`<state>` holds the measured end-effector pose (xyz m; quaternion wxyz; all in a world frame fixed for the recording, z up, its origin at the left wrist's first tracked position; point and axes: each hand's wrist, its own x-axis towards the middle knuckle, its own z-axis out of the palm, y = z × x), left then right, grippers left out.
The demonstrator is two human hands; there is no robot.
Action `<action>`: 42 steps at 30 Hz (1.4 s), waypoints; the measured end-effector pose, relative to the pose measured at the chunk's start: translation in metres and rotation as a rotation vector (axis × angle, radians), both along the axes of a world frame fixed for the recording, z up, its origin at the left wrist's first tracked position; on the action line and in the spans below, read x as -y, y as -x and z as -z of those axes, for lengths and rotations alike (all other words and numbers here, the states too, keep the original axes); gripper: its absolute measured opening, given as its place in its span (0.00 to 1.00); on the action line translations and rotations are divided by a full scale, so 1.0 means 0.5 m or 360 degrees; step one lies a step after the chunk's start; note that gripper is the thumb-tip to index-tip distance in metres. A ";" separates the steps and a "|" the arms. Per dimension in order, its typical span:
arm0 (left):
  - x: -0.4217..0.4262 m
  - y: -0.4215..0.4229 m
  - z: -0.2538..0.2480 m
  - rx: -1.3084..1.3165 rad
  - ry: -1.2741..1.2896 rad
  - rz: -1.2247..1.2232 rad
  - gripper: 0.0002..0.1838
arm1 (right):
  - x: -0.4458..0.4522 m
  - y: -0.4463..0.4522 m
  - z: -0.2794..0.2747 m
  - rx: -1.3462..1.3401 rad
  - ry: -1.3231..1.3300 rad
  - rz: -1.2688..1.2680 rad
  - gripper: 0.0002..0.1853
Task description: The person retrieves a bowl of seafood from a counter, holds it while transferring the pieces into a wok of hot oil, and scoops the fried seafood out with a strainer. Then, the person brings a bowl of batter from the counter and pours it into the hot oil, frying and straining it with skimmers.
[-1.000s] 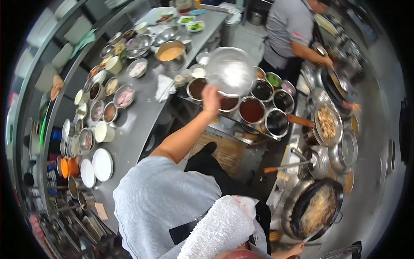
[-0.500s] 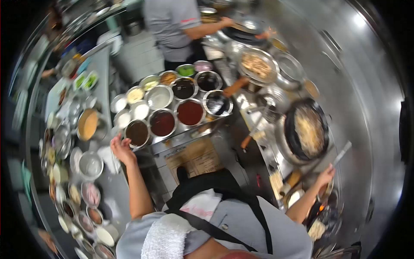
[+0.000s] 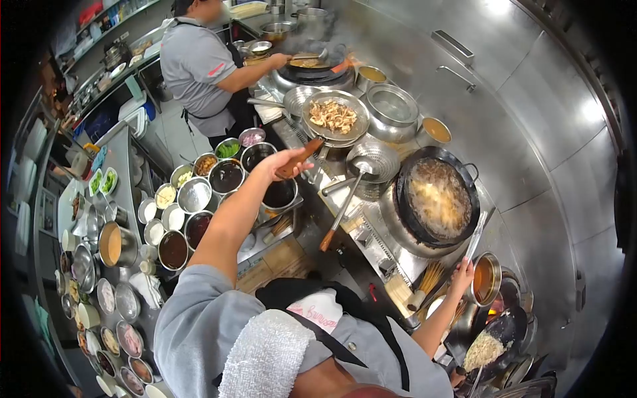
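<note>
My left hand [image 3: 286,164] is closed around the wooden handle of a wire strainer [image 3: 345,138], which rests over a pot and holds browned pieces of food [image 3: 333,117]. In my right hand [image 3: 461,273] are metal tongs [image 3: 476,235], pointing up beside the wok. That black wok [image 3: 406,211] sits on the range, full of bubbling oil with pale golden food [image 3: 434,199] frying in it. Between the strainer and the wok lies a perforated ladle [image 3: 373,163]. A second ladle [image 3: 342,211] with a wooden-tipped handle rests on it, pointing toward me.
Bowls of dark sauces [image 3: 174,249] and seasonings stand left of my arm. A co-worker [image 3: 199,66] cooks at another wok [image 3: 308,63] ahead. Near my right hand are a pot of orange liquid [image 3: 486,278], a bamboo brush [image 3: 428,285] and a wok with pale food [image 3: 484,351].
My left hand has moved from beside the sauce bowls, forward and right, onto the strainer's handle. My right hand still holds the tongs, now raised more upright. The camera view has shifted.
</note>
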<state>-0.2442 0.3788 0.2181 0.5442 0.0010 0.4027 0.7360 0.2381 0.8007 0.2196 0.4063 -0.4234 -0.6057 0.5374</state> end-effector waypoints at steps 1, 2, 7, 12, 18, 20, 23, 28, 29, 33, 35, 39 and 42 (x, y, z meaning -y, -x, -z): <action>-0.023 -0.009 -0.006 -0.0008 0.0007 -0.0009 0.21 | 0.002 0.009 -0.005 -0.0026 0.0022 0.0032 0.14; -0.041 -0.024 -0.011 0.0091 0.0025 -0.0036 0.17 | -0.011 0.015 0.000 -0.0029 0.0031 0.0016 0.14; 0.036 -0.112 -0.016 -0.0045 -0.0043 0.0068 0.18 | -0.047 0.054 0.014 -0.0166 0.0096 -0.0005 0.12; 0.234 -0.340 -0.123 -0.0185 -0.0086 0.0098 0.22 | -0.078 0.111 0.020 -0.0191 -0.0060 -0.0076 0.13; 0.455 -0.697 -0.192 0.0127 0.0059 -0.0382 0.27 | -0.068 0.183 0.020 -0.0141 -0.0179 0.0086 0.16; 0.519 -0.801 -0.204 0.0204 0.0034 -0.0586 0.27 | -0.061 0.208 0.037 -0.0119 -0.0253 0.0133 0.19; 0.620 -0.930 -0.198 0.0205 0.0031 -0.0897 0.27 | -0.016 0.233 0.053 -0.0115 -0.0188 0.0115 0.21; 0.806 -1.069 -0.169 -0.0040 0.0164 -0.1562 0.26 | 0.124 0.271 0.029 -0.0182 -0.0131 0.0057 0.21; 0.850 -1.079 -0.167 -0.0117 0.0362 -0.1693 0.25 | 0.162 0.279 0.015 -0.0217 -0.0113 0.0081 0.21; 1.055 -1.051 -0.113 -0.0422 0.0891 -0.2167 0.16 | 0.189 0.272 0.025 -0.0219 -0.0159 -0.0014 0.20; 1.185 -1.027 -0.058 -0.0528 0.1175 -0.2309 0.10 | 0.186 0.260 0.028 -0.0277 -0.0145 -0.0039 0.19; 1.329 -1.006 -0.052 -0.0479 0.1683 -0.2510 0.06 | 0.253 0.213 -0.029 -0.0243 -0.0164 0.0011 0.18; 1.378 -0.986 -0.034 -0.0534 0.2379 -0.2414 0.08 | 0.251 0.182 -0.035 -0.0253 -0.0156 0.0033 0.19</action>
